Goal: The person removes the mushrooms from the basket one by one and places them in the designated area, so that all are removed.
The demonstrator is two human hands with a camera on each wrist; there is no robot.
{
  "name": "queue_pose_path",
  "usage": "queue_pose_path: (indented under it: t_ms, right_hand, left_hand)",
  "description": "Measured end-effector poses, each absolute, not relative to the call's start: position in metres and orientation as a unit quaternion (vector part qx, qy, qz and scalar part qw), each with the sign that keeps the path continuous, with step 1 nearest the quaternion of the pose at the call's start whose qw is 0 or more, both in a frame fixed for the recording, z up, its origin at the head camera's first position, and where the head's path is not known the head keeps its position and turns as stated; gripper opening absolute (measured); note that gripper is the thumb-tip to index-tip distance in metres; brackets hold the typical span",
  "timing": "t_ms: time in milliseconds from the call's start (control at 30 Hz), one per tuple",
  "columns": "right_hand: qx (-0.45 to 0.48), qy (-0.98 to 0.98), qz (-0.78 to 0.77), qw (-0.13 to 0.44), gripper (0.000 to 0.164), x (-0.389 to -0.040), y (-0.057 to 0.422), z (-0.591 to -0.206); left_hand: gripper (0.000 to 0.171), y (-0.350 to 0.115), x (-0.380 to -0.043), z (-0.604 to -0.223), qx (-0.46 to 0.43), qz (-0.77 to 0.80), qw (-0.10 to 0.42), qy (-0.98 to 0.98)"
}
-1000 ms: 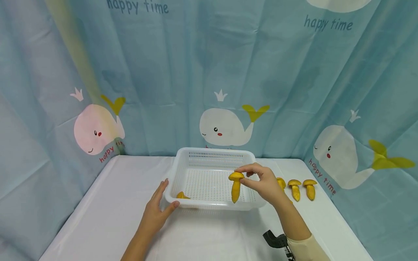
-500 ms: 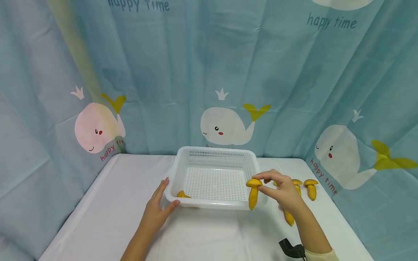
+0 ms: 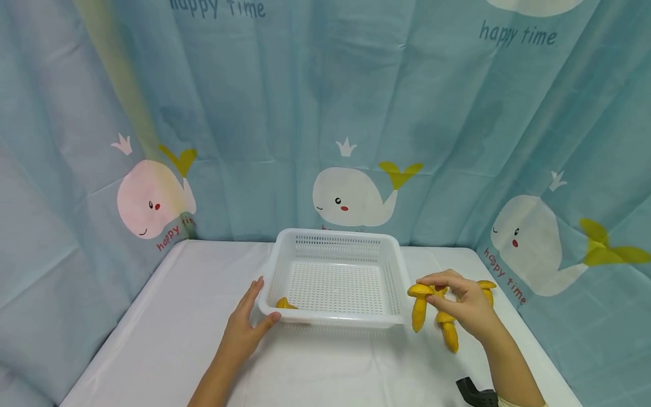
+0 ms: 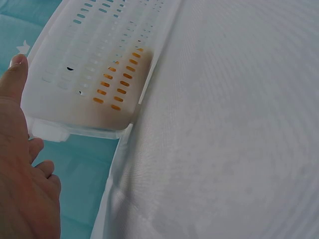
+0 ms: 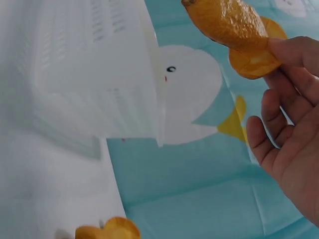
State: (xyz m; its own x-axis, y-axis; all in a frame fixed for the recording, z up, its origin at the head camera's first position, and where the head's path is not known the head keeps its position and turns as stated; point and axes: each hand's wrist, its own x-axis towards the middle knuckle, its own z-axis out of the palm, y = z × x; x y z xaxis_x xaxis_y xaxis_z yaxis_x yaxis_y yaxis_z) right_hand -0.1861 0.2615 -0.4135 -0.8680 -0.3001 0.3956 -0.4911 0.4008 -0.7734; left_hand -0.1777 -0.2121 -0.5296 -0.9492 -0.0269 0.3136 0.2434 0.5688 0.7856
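Note:
My right hand (image 3: 470,305) pinches a yellow mushroom (image 3: 419,315) by its cap, between thumb and fingers, just right of the white plastic basket (image 3: 335,321). The mushroom's stem hangs down; in the right wrist view the mushroom (image 5: 227,22) is seen from below. My left hand (image 3: 243,329) touches the basket's front left corner, its thumb at the front rim and its fingers along the left side. Inside that corner lies another yellow mushroom (image 3: 285,303), partly hidden by the front wall; orange shows through the slots in the left wrist view.
On the white tabletop (image 3: 325,367), right of the basket, lie several more yellow mushrooms, such as one near the front (image 3: 450,337) and one at the right (image 3: 488,285). My right hand partly covers them. A blue curtain (image 3: 254,141) with whales stands behind.
My right hand has carried the mushroom rightward and slightly down, from over the basket to beside it, above the other mushrooms. My left hand and the basket have stayed in place.

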Motion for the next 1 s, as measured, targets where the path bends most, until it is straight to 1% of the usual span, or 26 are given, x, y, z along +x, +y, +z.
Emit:
queue_pose_path:
  t_ms: [267,433,600,833,1000]
  right_hand:
    - [0.246,-0.840,0.471,0.109,0.030,-0.189,0.291,-0.423]
    - [0.242,-0.836,0.478,0.120,0.029,-0.195,0.308,-0.430]
    - [0.224,-0.838,0.485,0.110,0.029,-0.198,0.323,-0.438]
    - [0.164,-0.872,0.449,0.101,0.027,-0.199,0.340,-0.447]
    - [0.155,-0.876,0.446,0.096,0.029,-0.199,0.349,-0.454]
  left_hand:
    - [0.090,-0.215,-0.179,-0.531,-0.062,-0.453,0.151,-0.877]
    - [0.090,-0.214,-0.179,-0.532,-0.059,-0.455,0.148,-0.876]
    - [0.091,-0.214,-0.179,-0.532,-0.060,-0.458,0.147,-0.875]
    - [0.091,-0.213,-0.179,-0.530,-0.058,-0.460,0.143,-0.875]
    - [0.091,-0.213,-0.179,-0.530,-0.058,-0.457,0.141,-0.876]
